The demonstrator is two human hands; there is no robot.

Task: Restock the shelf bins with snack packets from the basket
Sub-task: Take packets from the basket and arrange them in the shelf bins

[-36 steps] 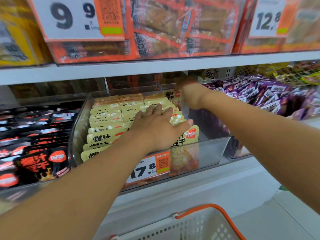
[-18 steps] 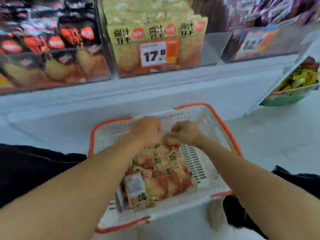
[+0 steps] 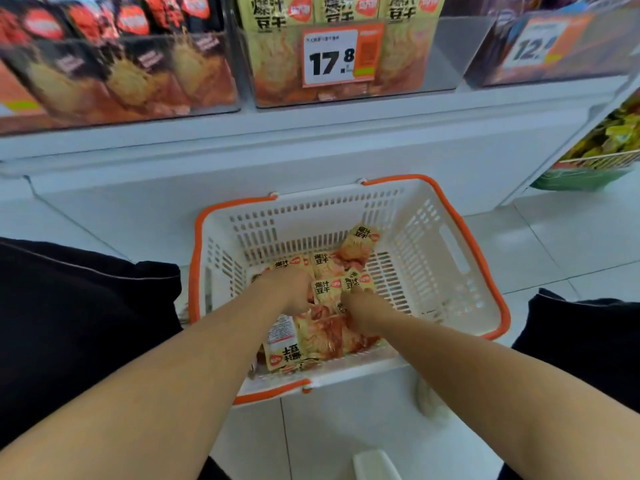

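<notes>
On the shelf at the far left, a clear bin (image 3: 114,74) holds dark red and black packets (image 3: 86,26). Beside it to the right stands the middle bin (image 3: 446,53), with yellow packets upright in rows behind a price tag (image 3: 341,57) reading 17.8; the right end of this bin shows bare clear wall.

Below the shelf, on the pale floor tiles (image 3: 346,441), sits a white basket (image 3: 446,244) with an orange rim. A loose heap of yellow snack packets (image 3: 325,289) lies in its left and near part, while the slotted bottom toward the right wall shows bare.

The left hand (image 3: 289,292) is down in the heap, its fingers curled into the packets; whether they pinch one packet or several cannot be told, since the fingertips are buried. Just beside it, the right hand (image 3: 362,311) also reaches into the heap, fingers bent down among the packets with their tips hidden, so its hold cannot be told either. One packet (image 3: 360,245) stands tilted against the others at the far edge of the heap.

At the far right, a third bin (image 3: 554,50) carries a blurred price tag, and a wire rack (image 3: 602,157) of green and yellow packs sits lower down.
</notes>
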